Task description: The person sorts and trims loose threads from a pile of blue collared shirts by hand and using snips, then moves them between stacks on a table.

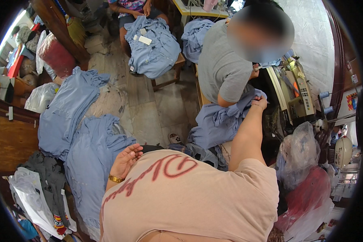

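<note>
Right hand [259, 103] at blue cloth [222, 123], sewing machine [297, 90]

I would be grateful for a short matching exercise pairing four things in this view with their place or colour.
Column one:
1. Right hand
2. Gold-coloured wristband
3. Sewing machine
4. Broom

Column two:
A. beside the wooden post, upper left
B. around the wrist of the left hand
C. at a light blue garment
D. beige-bodied

Pairs: 1-C, 2-B, 3-D, 4-A
</note>
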Motion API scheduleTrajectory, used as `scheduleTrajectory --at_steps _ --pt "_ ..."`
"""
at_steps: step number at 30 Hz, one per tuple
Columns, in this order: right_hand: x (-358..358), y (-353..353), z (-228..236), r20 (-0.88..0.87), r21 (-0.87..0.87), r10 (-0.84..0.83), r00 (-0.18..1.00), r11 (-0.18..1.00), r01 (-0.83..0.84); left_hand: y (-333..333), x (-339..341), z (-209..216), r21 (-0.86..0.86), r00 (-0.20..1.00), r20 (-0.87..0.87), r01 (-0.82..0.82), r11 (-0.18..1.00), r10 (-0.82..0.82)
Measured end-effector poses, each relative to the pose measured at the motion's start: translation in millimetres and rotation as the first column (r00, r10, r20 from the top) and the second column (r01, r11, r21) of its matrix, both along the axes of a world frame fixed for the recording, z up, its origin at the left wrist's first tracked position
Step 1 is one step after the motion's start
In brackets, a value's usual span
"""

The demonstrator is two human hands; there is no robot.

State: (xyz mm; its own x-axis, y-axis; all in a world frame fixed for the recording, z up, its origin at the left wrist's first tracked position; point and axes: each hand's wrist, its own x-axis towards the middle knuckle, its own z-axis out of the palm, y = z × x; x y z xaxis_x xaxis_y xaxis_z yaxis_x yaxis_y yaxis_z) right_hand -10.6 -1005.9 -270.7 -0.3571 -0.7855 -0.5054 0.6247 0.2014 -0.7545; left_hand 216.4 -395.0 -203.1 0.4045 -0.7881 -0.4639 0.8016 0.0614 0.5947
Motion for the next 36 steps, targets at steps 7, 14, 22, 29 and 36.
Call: scheduleTrajectory --at_steps 7,14,22,29,36 --pt "1.0 56.8 76.8 0.126 -0.644 0.336 0.933 0.744 -0.180 10.5 6.3 -3.8 -0.045 1.000 -0.008 0.007 0.999 -0.007" --pt "76.5 188.0 239.2 -0.334 -0.742 0.328 0.884 0.487 -0.461 10.9 13.3 -3.3 -0.040 0.998 -0.002 0.063 0.997 -0.064" --pt "166.6 330.0 252.8 -0.280 -0.675 0.777 0.564 0.259 -0.691 27.1 18.1 -3.2 0.010 0.996 0.089 -0.009 1.000 0.008" --pt "231.5 414.1 215.7 -0.175 -0.562 0.984 0.039 -0.067 -0.824 59.9 26.3 -5.9 0.154 0.880 0.455 -0.227 0.962 0.135" --pt "257.5 465.4 190.3 -0.040 -0.419 0.961 -0.274 -0.265 -0.869 83.1 15.3 -17.2 0.158 0.918 0.304 -0.314 0.936 0.256"
